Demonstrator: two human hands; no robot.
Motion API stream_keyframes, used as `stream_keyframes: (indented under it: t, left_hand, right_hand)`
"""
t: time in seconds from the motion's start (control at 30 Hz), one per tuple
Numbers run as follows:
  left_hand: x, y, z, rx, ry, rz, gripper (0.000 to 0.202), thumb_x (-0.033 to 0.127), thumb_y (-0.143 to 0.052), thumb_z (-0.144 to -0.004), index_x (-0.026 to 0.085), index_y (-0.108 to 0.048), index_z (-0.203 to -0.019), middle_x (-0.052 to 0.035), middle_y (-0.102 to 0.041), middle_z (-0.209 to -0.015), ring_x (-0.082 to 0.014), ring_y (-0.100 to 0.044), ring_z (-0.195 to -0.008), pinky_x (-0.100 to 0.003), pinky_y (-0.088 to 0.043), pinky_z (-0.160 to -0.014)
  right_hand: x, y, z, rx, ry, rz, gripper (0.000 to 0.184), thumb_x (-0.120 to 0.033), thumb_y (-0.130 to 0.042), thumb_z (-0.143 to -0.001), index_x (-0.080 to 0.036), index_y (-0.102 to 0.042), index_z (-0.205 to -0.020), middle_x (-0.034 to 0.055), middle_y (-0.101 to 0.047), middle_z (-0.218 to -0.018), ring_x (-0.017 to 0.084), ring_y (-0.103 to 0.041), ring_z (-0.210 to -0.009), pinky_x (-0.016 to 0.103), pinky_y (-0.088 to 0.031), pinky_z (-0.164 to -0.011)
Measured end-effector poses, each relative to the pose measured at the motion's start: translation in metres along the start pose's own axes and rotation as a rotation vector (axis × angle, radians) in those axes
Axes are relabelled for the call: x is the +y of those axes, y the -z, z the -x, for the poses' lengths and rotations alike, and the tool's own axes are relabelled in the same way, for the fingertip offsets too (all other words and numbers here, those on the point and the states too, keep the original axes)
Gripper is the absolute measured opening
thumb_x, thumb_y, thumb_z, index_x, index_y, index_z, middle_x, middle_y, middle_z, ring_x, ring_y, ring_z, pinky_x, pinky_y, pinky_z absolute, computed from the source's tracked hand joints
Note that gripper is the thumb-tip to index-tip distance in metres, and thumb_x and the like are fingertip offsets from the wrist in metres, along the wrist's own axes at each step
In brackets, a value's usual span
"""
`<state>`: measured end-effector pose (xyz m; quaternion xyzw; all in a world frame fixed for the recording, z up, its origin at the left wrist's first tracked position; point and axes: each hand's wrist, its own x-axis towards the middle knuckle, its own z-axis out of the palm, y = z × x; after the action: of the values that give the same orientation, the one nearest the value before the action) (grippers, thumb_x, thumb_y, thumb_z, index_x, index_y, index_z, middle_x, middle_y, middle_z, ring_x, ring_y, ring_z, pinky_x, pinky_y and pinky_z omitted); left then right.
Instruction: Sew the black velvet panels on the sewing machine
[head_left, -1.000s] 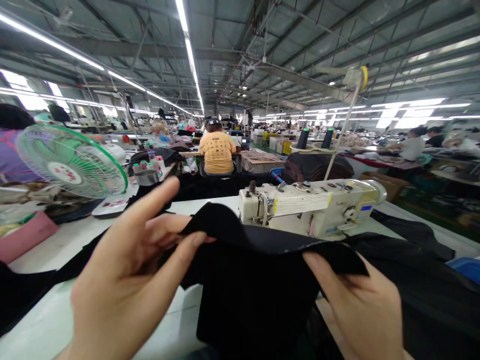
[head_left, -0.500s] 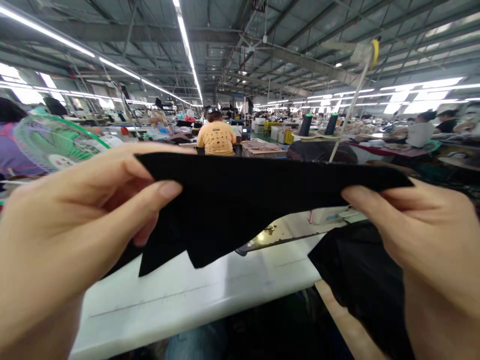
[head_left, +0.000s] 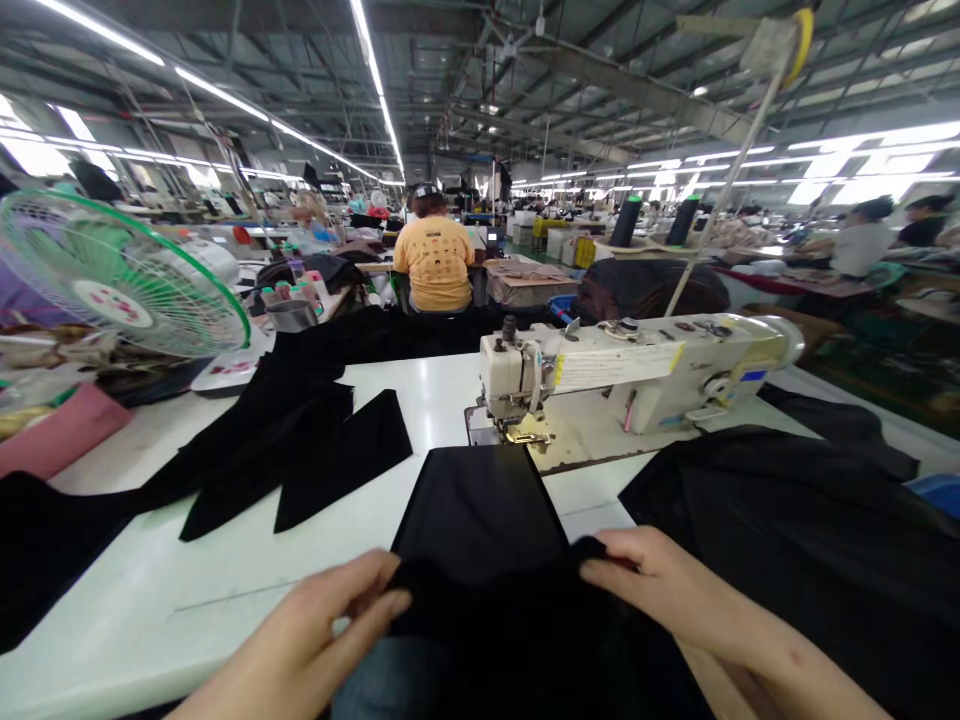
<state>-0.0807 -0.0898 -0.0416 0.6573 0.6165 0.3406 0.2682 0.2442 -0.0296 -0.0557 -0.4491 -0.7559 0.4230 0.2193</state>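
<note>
A black fabric piece [head_left: 480, 515] lies flat on the white table [head_left: 225, 590], reaching from the near edge toward the sewing machine [head_left: 630, 375]. My left hand [head_left: 330, 625] pinches its near left corner with thumb and fingers closed. At the near right corner, my right hand [head_left: 660, 585] grips the same piece, fingers closed on the cloth. The fabric's far end stops just short of the needle area [head_left: 525, 432].
More black fabric pieces [head_left: 300, 450] lie on the table to the left. A large black heap [head_left: 787, 540] sits at the right. A green fan [head_left: 120, 275] stands at far left. A person in a yellow shirt [head_left: 436, 262] sits ahead, back turned.
Both hands came down from in front of my face to the table's near edge. The black piece, held stretched in the air before, now lies flat on the table.
</note>
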Motion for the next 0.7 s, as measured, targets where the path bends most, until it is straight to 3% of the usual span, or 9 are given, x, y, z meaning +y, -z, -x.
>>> stream_keyframes:
  t: [0.07, 0.17, 0.27, 0.33, 0.53, 0.63, 0.7]
  left_hand:
    - [-0.004, 0.0, -0.039, -0.099, 0.004, -0.141, 0.034, 0.047, -0.054, -0.086, 0.024, -0.051, -0.062, 0.0032, -0.054, -0.054, -0.0163, -0.054, -0.052, -0.025, -0.04, -0.052]
    - [-0.02, -0.013, -0.092, -0.058, 0.026, -0.426, 0.025, 0.038, -0.046, -0.091, 0.023, -0.053, -0.072, 0.0001, -0.059, -0.066, -0.0199, -0.059, -0.064, -0.028, -0.039, -0.06]
    - [-0.039, -0.029, -0.128, -0.039, 0.092, -0.594, 0.018, 0.03, -0.047, -0.092, 0.021, -0.058, -0.081, -0.0074, -0.066, -0.09, -0.0246, -0.063, -0.084, -0.03, -0.041, -0.067]
    - [-0.049, -0.035, -0.143, -0.037, 0.116, -0.592, 0.011, 0.027, -0.053, -0.088, 0.019, -0.059, -0.083, -0.0103, -0.064, -0.099, -0.0251, -0.063, -0.089, -0.031, -0.044, -0.071]
    - [-0.061, -0.038, -0.153, -0.053, 0.127, -0.453, 0.01, 0.015, -0.061, -0.077, 0.021, -0.053, -0.074, -0.0046, -0.061, -0.081, -0.0218, -0.061, -0.079, -0.032, -0.047, -0.075]
    - [-0.058, -0.039, -0.14, 0.021, 0.089, -0.372, 0.011, 0.013, -0.055, -0.08, 0.021, -0.05, -0.075, -0.0046, -0.061, -0.082, -0.0209, -0.061, -0.082, -0.032, -0.048, -0.078]
    - [-0.052, -0.037, -0.127, 0.108, 0.071, -0.259, 0.005, 0.017, -0.052, -0.083, 0.021, -0.051, -0.08, -0.0051, -0.062, -0.087, -0.02, -0.061, -0.084, -0.032, -0.049, -0.078]
  right_hand:
    - [0.013, -0.011, -0.028, 0.118, -0.011, 0.114, 0.036, -0.039, -0.056, -0.095, -0.02, -0.065, -0.065, -0.004, -0.06, -0.06, 0.015, -0.056, -0.057, 0.023, -0.043, -0.052]
    - [0.028, -0.028, -0.071, 0.315, 0.019, 0.277, 0.03, -0.032, -0.057, -0.093, -0.02, -0.065, -0.067, 0.002, -0.064, -0.076, 0.02, -0.061, -0.073, 0.029, -0.049, -0.068]
    - [0.038, -0.041, -0.106, 0.418, 0.023, 0.32, 0.02, -0.026, -0.057, -0.092, -0.02, -0.073, -0.082, 0.0104, -0.067, -0.105, 0.027, -0.061, -0.101, 0.038, -0.047, -0.092]
    - [0.043, -0.048, -0.121, 0.464, 0.019, 0.333, 0.018, -0.024, -0.058, -0.09, -0.021, -0.075, -0.086, 0.0125, -0.067, -0.107, 0.03, -0.059, -0.105, 0.043, -0.045, -0.096]
    - [0.052, -0.055, -0.134, 0.544, 0.051, 0.23, 0.016, -0.023, -0.059, -0.086, -0.022, -0.073, -0.079, 0.0096, -0.069, -0.09, 0.028, -0.063, -0.092, 0.043, -0.051, -0.089]
    - [0.05, -0.048, -0.124, 0.57, 0.096, 0.114, 0.021, -0.034, -0.058, -0.087, -0.021, -0.072, -0.08, 0.0084, -0.07, -0.09, 0.024, -0.066, -0.087, 0.037, -0.055, -0.081]
    - [0.046, -0.04, -0.111, 0.579, 0.129, 0.045, 0.027, -0.041, -0.058, -0.087, -0.02, -0.074, -0.085, 0.0102, -0.07, -0.1, 0.024, -0.067, -0.091, 0.035, -0.056, -0.08]
